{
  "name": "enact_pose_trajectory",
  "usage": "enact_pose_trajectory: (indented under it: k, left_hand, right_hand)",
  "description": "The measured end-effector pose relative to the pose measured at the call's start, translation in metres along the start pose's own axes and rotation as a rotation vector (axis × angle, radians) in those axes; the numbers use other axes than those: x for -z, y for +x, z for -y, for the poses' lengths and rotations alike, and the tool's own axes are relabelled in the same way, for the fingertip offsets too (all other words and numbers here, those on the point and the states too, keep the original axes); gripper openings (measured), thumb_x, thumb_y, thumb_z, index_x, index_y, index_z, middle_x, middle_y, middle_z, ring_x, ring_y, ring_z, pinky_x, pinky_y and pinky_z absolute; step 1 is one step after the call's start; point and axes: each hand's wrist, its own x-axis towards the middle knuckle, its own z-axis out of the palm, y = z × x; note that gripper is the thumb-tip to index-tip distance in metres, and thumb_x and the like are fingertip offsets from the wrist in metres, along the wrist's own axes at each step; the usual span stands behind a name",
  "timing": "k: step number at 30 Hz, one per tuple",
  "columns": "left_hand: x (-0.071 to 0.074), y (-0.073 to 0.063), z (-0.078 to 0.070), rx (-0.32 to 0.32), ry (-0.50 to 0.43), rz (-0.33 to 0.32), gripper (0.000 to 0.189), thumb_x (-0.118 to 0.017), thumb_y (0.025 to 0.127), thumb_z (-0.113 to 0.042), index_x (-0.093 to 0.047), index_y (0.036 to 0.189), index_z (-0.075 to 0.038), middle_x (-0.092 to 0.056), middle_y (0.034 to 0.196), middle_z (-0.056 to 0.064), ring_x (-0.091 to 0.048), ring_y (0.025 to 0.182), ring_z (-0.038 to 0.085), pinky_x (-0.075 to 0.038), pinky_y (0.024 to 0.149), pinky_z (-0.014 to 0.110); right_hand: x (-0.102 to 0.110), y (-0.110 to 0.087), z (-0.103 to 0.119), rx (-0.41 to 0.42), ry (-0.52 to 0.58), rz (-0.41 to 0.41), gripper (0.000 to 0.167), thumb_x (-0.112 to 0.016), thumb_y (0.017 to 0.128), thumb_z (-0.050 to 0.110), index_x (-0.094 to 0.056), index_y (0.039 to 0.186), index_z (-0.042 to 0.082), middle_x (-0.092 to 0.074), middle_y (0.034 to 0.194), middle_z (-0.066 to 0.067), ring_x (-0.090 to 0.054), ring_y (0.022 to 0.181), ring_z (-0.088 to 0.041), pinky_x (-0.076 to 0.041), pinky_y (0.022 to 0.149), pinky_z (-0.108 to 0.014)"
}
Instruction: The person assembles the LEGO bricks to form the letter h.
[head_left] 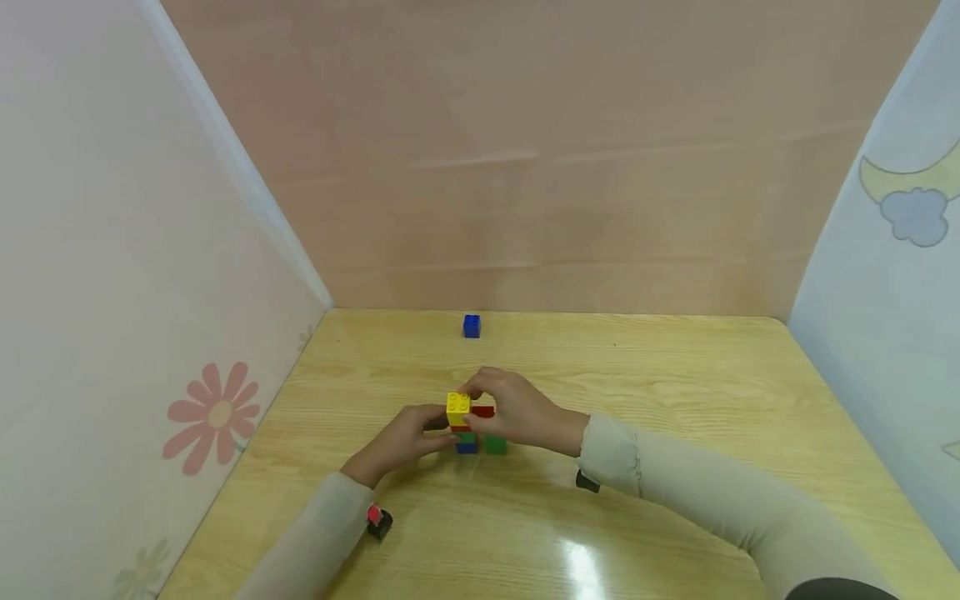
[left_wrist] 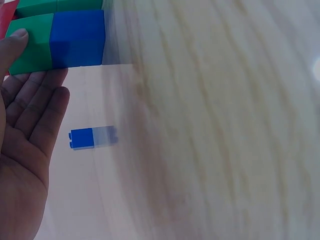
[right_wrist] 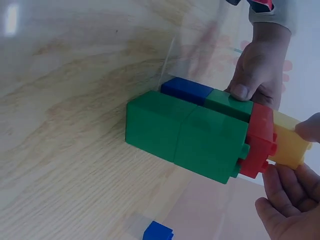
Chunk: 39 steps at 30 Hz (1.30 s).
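Observation:
Blue, green, red and yellow toy blocks stand joined in a small tower on the table. My right hand [head_left: 521, 408] pinches the yellow block [head_left: 458, 408] at the top, thumb on one side and fingers on the other. Under it sits a red block [right_wrist: 260, 137], with green studs showing beside it. My left hand [head_left: 405, 437] holds the tower lower down, its thumb on a green block [left_wrist: 31, 45] and its fingers behind. That green block rests on a blue block [left_wrist: 78, 39]. Alongside stand two stacked green blocks [right_wrist: 186, 137].
A single blue block [head_left: 472, 326] lies near the table's far edge. Beside the left sleeve is a small black and red object [head_left: 379, 522]; another dark object [head_left: 587, 481] lies by the right cuff. Walls border the wooden table [head_left: 675, 367] at the back and sides.

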Motion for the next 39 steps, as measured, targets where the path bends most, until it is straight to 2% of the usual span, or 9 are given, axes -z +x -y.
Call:
enact_pose_trajectory:
  k: [7,11,15,20,25,28,34,39]
  left_hand:
    - [-0.001,0.0,0.005,-0.027,0.006,-0.001,0.036,-0.065,0.094,-0.036,-0.062,0.127,-0.024,-0.063,0.125,-0.009,-0.061,0.112,0.012,-0.05,0.096,0.032]
    - [-0.001,0.0,0.005,-0.012,-0.001,-0.003,0.036,-0.066,0.094,-0.035,-0.061,0.128,-0.026,-0.062,0.127,-0.01,-0.061,0.113,0.011,-0.049,0.096,0.03]
    - [-0.002,0.001,0.005,0.006,-0.01,-0.011,0.036,-0.067,0.094,-0.028,-0.061,0.129,-0.024,-0.061,0.129,-0.008,-0.06,0.114,0.013,-0.049,0.096,0.032]
    - [-0.004,0.001,0.004,-0.002,-0.023,-0.019,0.037,-0.068,0.093,-0.02,-0.061,0.129,-0.019,-0.062,0.127,-0.004,-0.061,0.114,0.018,-0.05,0.096,0.035]
    - [-0.003,0.001,0.002,-0.011,-0.016,-0.019,0.034,-0.068,0.093,-0.025,-0.063,0.127,-0.023,-0.063,0.125,-0.008,-0.061,0.114,0.014,-0.05,0.096,0.031]
    - [-0.002,0.001,0.001,-0.006,-0.011,-0.008,0.033,-0.068,0.093,-0.03,-0.063,0.125,-0.025,-0.063,0.125,-0.01,-0.061,0.114,0.012,-0.049,0.096,0.03]
    - [-0.001,0.002,0.002,-0.001,0.018,0.002,0.038,-0.065,0.093,-0.039,-0.062,0.128,-0.024,-0.063,0.126,-0.01,-0.061,0.113,0.011,-0.049,0.096,0.029]
    - [-0.001,0.002,0.002,0.009,0.031,0.008,0.042,-0.064,0.093,-0.042,-0.062,0.129,-0.021,-0.063,0.125,-0.009,-0.061,0.112,0.01,-0.049,0.096,0.028]
  right_hand:
    - [0.002,0.001,0.0,-0.017,0.024,0.036,0.033,-0.074,0.088,0.03,-0.065,0.115,0.016,-0.061,0.103,0.009,-0.057,0.093,-0.004,-0.051,0.084,-0.021]
    - [0.003,0.002,-0.001,-0.03,0.052,0.054,0.033,-0.073,0.088,0.032,-0.065,0.117,0.017,-0.06,0.104,0.011,-0.057,0.095,-0.004,-0.051,0.086,-0.023]
    - [0.004,0.003,-0.004,-0.02,0.068,0.066,0.036,-0.072,0.089,0.038,-0.065,0.118,0.018,-0.06,0.106,0.012,-0.057,0.096,-0.004,-0.051,0.087,-0.024]
    - [0.005,0.006,-0.011,0.007,0.095,0.078,0.04,-0.069,0.089,0.047,-0.066,0.117,0.019,-0.061,0.105,0.012,-0.058,0.095,-0.004,-0.052,0.085,-0.026]
    - [0.005,0.011,-0.017,0.022,0.106,0.076,0.037,-0.065,0.09,0.049,-0.068,0.114,0.021,-0.062,0.104,0.014,-0.058,0.096,-0.003,-0.051,0.085,-0.029]
    - [0.007,0.014,-0.02,0.024,0.134,0.068,0.033,-0.062,0.093,0.048,-0.069,0.111,0.021,-0.063,0.104,0.013,-0.058,0.097,-0.005,-0.052,0.088,-0.036]
    - [0.014,0.025,-0.028,-0.031,0.16,0.031,0.032,-0.056,0.097,0.048,-0.07,0.11,0.023,-0.064,0.105,0.013,-0.059,0.099,-0.007,-0.052,0.089,-0.037]
    - [0.017,0.036,-0.042,-0.108,0.152,0.003,0.035,-0.056,0.096,0.05,-0.069,0.11,0.021,-0.065,0.104,0.012,-0.06,0.101,-0.008,-0.049,0.096,-0.038]
